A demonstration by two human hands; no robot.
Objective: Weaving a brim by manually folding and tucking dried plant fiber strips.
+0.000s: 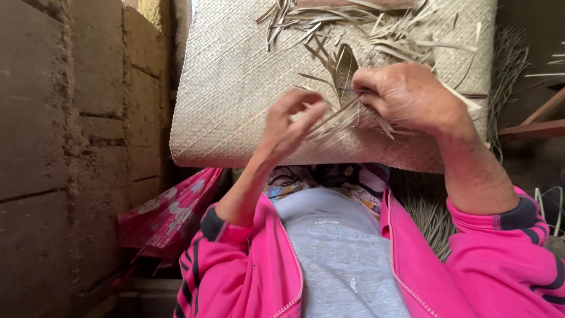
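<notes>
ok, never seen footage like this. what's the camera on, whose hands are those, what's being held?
There is only one picture, from a camera worn on a person's head, looking down past their chest at their own two bare hands. No machine is involved. The pink sleeves belong to the wearer's jacket.

In front of them lies a pale woven mat, with loose dried leaf strips sticking out of its unfinished part. The right hand is closed over a bunch of those strips. The left hand pinches the ends of a few strips between thumb and fingers. A mud-brick wall stands at the left, with pink patterned fabric beside it.
</notes>
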